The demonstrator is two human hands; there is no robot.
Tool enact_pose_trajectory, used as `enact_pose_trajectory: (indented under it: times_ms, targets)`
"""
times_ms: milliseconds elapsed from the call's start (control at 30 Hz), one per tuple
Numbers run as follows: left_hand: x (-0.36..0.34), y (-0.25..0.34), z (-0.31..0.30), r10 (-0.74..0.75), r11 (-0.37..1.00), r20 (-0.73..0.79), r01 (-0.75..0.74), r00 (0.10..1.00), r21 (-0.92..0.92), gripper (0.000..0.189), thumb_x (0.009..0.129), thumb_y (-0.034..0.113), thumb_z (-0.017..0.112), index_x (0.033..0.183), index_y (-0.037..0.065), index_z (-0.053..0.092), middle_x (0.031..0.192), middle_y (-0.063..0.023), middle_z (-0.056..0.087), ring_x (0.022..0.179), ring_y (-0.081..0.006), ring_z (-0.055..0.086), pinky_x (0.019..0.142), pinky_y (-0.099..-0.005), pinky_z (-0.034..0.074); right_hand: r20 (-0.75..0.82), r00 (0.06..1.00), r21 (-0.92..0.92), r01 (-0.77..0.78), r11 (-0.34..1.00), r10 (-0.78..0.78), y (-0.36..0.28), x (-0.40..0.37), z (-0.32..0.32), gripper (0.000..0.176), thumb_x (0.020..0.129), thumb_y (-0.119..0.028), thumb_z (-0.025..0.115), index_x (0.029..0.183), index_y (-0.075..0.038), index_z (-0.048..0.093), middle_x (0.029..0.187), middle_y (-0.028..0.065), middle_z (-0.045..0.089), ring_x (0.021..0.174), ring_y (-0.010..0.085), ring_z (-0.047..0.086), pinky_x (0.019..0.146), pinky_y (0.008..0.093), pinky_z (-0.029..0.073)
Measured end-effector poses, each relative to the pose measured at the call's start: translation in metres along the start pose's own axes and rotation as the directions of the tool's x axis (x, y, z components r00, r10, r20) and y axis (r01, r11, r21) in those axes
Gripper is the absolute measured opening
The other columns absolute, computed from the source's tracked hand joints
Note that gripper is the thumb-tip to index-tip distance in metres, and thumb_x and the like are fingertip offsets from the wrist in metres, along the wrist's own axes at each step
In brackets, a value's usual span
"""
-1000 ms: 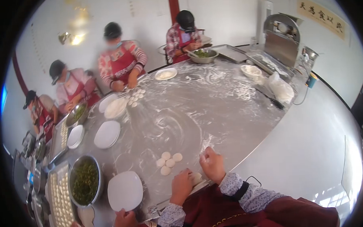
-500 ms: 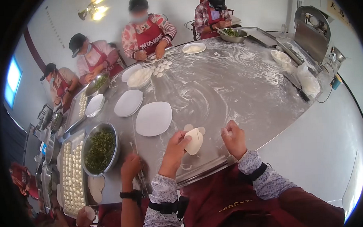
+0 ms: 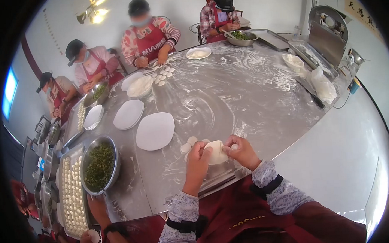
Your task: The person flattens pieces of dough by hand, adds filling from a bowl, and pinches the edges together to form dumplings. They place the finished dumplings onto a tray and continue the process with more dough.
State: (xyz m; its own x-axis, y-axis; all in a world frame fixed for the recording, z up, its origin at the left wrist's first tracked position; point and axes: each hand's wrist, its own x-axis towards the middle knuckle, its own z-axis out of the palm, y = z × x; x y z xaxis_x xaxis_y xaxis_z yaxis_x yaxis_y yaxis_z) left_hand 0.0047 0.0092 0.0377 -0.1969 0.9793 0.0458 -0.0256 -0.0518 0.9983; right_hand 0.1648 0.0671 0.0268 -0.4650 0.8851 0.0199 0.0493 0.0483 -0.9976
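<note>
A thin, pale dough wrapper (image 3: 215, 154) is held up over the near edge of the metal table. My left hand (image 3: 197, 159) pinches its left side between thumb and fingers. At the opposite edge, the fingers of my right hand (image 3: 243, 152) are closed on the dough, where a fold shows. Just behind my left hand lie several small round dough discs (image 3: 186, 148), partly covered by it. Under my hands is a metal tray or board (image 3: 213, 181) at the table edge.
Left of me stand white plates (image 3: 155, 131), a bowl of chopped green filling (image 3: 99, 167) and a tray of dumplings (image 3: 72, 190). A co-worker's hand (image 3: 98, 208) reaches beside that bowl. Other people work around the floury table (image 3: 262, 102). A dark-handled tool (image 3: 311, 94) lies far right.
My right hand has moved left and taken hold of the wrapper's right edge. The wrapper now faces me more broadly. The neighbour's hand has shifted left towards the filling bowl.
</note>
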Motion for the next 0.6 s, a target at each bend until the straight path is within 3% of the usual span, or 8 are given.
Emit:
enact_pose_trajectory:
  times_ms: [67, 167, 300, 367, 467, 600]
  targets:
    - [0.0, -0.004, 0.001, 0.072, 0.997, -0.083, -0.07, 0.994, 0.025, 0.016, 0.086, 0.009, 0.051, 0.098, -0.001, 0.052, 0.087, -0.0077, 0.062, 0.079, -0.0113, 0.058, 0.07, -0.0241, 0.045, -0.064, 0.997, -0.088, 0.046, 0.995, -0.052, 0.003, 0.0, 0.001, 0.011, 0.079, -0.01, 0.061, 0.079, -0.003, 0.053, 0.07, 0.0006, 0.054, 0.056, 0.0058, 0.051, 0.051, 0.021, 0.043]
    - [-0.002, 0.001, -0.001, 0.021, 0.999, -0.148, -0.025, 0.989, -0.022, 0.015, 0.086, 0.008, 0.051, 0.098, -0.001, 0.052, 0.088, -0.008, 0.061, 0.081, -0.0122, 0.058, 0.071, -0.0241, 0.045, -0.083, 0.99, -0.106, 0.106, 0.989, -0.115, 0.009, 0.001, 0.001, 0.01, 0.08, -0.01, 0.06, 0.079, -0.003, 0.052, 0.07, 0.0012, 0.054, 0.055, 0.0061, 0.051, 0.05, 0.0215, 0.043]
    - [-0.002, 0.001, 0.0, 0.06, 0.998, -0.136, -0.062, 0.989, -0.005, 0.015, 0.087, 0.008, 0.051, 0.098, -0.001, 0.052, 0.089, -0.0083, 0.061, 0.081, -0.0127, 0.058, 0.071, -0.0244, 0.045, -0.082, 0.995, -0.064, 0.059, 0.996, -0.064, -0.002, -0.003, 0.003, 0.011, 0.08, -0.01, 0.06, 0.081, -0.003, 0.053, 0.07, 0.0016, 0.054, 0.058, 0.0061, 0.052, 0.051, 0.0213, 0.043]
    - [-0.002, 0.003, 0.001, 0.105, 0.994, -0.117, -0.104, 0.988, 0.016, 0.016, 0.086, 0.009, 0.051, 0.098, -0.001, 0.052, 0.09, -0.0091, 0.06, 0.08, -0.0125, 0.057, 0.07, -0.0243, 0.045, -0.077, 0.997, 0.075, 0.005, 0.997, 0.001, -0.008, -0.002, 0.005, 0.012, 0.08, -0.011, 0.061, 0.084, -0.002, 0.054, 0.071, 0.0012, 0.055, 0.061, 0.0059, 0.052, 0.052, 0.0207, 0.043]
    - [0.001, -0.002, 0.004, 0.062, 0.993, -0.022, -0.059, 0.998, 0.099, 0.016, 0.085, 0.01, 0.052, 0.097, -0.001, 0.053, 0.087, -0.009, 0.06, 0.079, -0.0125, 0.057, 0.07, -0.0249, 0.045, -0.028, 0.997, -0.017, 0.068, 0.998, -0.068, -0.001, 0.001, 0.001, 0.017, 0.079, -0.016, 0.064, 0.084, -0.001, 0.057, 0.074, 0.0025, 0.057, 0.061, 0.0064, 0.052, 0.054, 0.0227, 0.044]
    - [-0.001, 0.003, 0.004, 0.106, 0.984, -0.055, -0.097, 0.993, 0.153, 0.015, 0.084, 0.009, 0.053, 0.095, 0.0, 0.054, 0.083, -0.0081, 0.06, 0.076, -0.0118, 0.057, 0.069, -0.0252, 0.045, 0.041, 0.998, -0.112, 0.054, 0.992, -0.05, -0.005, 0.001, -0.004, 0.016, 0.079, -0.014, 0.063, 0.084, -0.001, 0.057, 0.073, 0.002, 0.057, 0.062, 0.0064, 0.052, 0.054, 0.0221, 0.044]
